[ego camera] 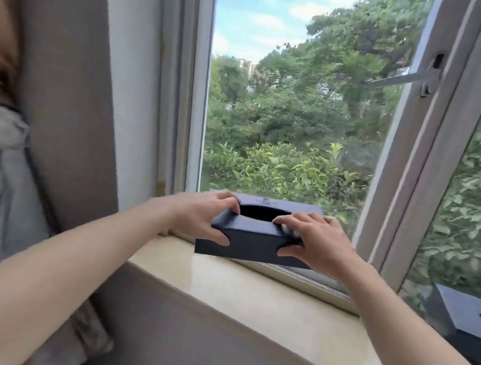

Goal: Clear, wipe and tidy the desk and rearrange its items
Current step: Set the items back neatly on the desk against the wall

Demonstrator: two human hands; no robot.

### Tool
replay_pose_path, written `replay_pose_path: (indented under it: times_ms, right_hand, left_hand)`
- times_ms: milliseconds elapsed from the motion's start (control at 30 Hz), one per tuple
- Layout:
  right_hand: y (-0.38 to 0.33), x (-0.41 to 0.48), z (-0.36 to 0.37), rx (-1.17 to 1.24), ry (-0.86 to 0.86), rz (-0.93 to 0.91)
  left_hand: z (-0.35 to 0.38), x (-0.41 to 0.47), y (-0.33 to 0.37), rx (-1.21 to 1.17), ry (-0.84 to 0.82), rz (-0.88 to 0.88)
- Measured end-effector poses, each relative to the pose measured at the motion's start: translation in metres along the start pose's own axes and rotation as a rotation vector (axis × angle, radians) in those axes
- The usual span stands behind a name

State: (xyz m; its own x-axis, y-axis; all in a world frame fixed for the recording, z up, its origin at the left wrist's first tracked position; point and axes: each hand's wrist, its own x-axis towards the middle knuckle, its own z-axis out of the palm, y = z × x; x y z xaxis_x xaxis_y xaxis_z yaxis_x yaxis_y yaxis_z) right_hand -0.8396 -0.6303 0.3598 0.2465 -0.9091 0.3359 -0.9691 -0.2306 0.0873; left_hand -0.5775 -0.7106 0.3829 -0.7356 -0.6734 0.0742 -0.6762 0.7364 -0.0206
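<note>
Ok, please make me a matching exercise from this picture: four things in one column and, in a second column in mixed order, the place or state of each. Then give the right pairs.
Things:
1. dark blue rectangular tissue box with oval opening
2. second dark blue box
3. beige glossy stone windowsill
4. grey-brown fabric curtain

Places or states:
A. hangs left of the window
B. at the picture's right edge, untouched
C. held by the left hand and the right hand
D. runs along below the window

Pairs: 1-C, 2-B, 3-D, 4-A.
</note>
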Motion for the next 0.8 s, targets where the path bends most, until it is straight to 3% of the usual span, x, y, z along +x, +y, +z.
replay_pose_path:
  times_ms: [367, 800]
  right_hand:
    - [-0.223, 0.125, 0.053, 0.109, 0.052, -0.371]
    - [-0.472, 0.172, 0.077, 0.237, 0.055, -0.908]
  left_hand:
    - [0.015, -0.21, -0.15, 0.209, 0.066, -0.389]
    - [0.035, -0.447, -0.158, 0.209, -0.002, -1.033]
